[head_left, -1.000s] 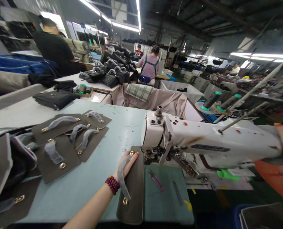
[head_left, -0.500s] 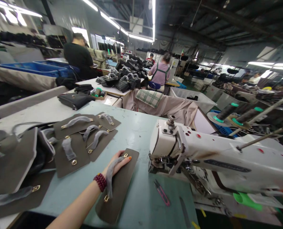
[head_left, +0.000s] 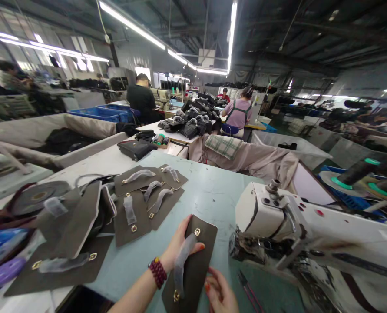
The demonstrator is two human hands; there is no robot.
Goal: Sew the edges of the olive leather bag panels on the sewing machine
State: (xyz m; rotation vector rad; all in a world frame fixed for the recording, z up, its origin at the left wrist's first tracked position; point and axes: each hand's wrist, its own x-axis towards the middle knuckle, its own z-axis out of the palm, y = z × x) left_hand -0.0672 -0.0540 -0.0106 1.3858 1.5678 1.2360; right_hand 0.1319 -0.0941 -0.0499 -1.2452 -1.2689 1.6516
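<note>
A dark grey-brown panel [head_left: 203, 248] with gold rings and a plastic-wrapped handle [head_left: 181, 265] is in front of me, tilted over the pale green table. My left hand [head_left: 180, 245], a beaded bracelet at its wrist, grips the panel's upper left part, thumb under the handle. At the panel's lower right edge, my right hand [head_left: 219, 290] has its bent fingers against the side. Similar panels [head_left: 130, 217] with wrapped handles lie in a spread group to the left.
A white sewing machine [head_left: 271, 213] stands at the right, with pink-handled snips [head_left: 250, 291] before it. Behind are a black bag [head_left: 137, 148], a cloth-lined bin [head_left: 245, 157] and seated people. A tape roll [head_left: 38, 195] lies far left.
My right hand has come into view at the panel's right edge. The panel is raised and tilted more in my left hand. The view has swung to the left.
</note>
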